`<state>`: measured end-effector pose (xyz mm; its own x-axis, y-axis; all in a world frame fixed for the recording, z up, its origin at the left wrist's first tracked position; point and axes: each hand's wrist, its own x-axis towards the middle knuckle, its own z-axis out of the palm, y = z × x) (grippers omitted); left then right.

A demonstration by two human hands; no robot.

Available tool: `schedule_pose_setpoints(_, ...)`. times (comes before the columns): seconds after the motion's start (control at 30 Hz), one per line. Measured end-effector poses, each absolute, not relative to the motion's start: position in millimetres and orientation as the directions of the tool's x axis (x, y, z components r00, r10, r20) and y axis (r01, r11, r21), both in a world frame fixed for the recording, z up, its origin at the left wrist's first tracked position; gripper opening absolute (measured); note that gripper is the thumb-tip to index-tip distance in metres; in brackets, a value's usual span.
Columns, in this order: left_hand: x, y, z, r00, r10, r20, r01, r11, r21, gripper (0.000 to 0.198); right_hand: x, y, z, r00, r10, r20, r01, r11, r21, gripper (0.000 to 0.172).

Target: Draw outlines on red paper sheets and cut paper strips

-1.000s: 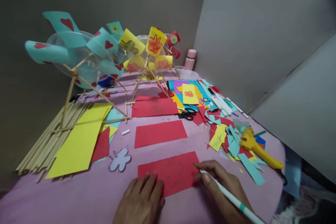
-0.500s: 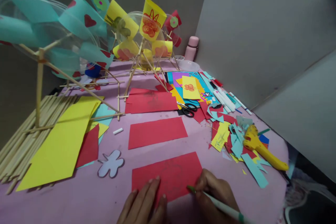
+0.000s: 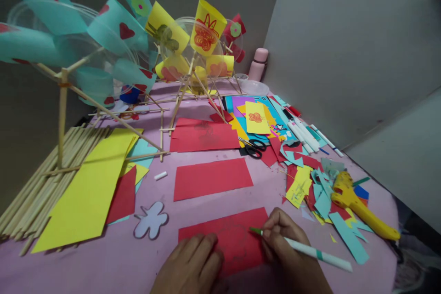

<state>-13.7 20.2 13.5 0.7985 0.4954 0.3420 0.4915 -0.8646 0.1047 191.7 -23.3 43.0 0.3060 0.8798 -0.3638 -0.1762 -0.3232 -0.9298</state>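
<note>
My left hand [image 3: 191,264] lies flat, fingers together, on the near left part of a red paper rectangle [image 3: 237,236] on the pink table cover [image 3: 113,262]. My right hand [image 3: 287,248] is closed around a white pen with a green tip [image 3: 310,250]. The pen's tip touches the red rectangle near its right end. Faint pen lines show on the red paper. A second red rectangle [image 3: 212,178] lies just beyond it.
Paper pinwheels on stick frames [image 3: 86,55] stand at the back left. A bundle of wooden sticks [image 3: 31,197] and yellow sheets [image 3: 86,188] lie left. Scissors [image 3: 255,147], markers [image 3: 303,131], paper scraps [image 3: 317,188] and a yellow glue gun [image 3: 361,209] lie right. A white flower cutout [image 3: 151,220] sits near my left hand.
The view shifted a little. My right hand moved the pen tip about on the red paper, first down toward its near edge, then back up near its right end. My left hand stayed pressed on the paper.
</note>
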Motion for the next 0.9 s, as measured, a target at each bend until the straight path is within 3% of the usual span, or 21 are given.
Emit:
schedule_pose_setpoints(0.17,-11,33,23,0.806,0.495,0.323,0.434,-0.867,0.244,0.027,174,-25,45,0.262,0.959,-0.110,0.166,-0.157,-0.974,0.018)
schedule_pose_setpoints(0.4,-20,35,23,0.710,0.641,0.291,0.486,-0.745,0.456,0.016,173,-21,18,0.192,0.977,-0.093,0.294,-0.147,-0.944,0.020)
schedule_pose_setpoints(0.53,-24,36,21,0.724,0.628,0.285,0.491,-0.759,0.427,0.023,173,-21,18,0.166,0.980,-0.114,0.402,-0.172,-0.899,0.024)
schedule_pose_setpoints(0.9,-25,42,18,0.724,0.632,0.275,0.523,-0.764,0.378,0.034,175,-18,-1,0.129,0.987,-0.101,0.448,-0.148,-0.881,0.019)
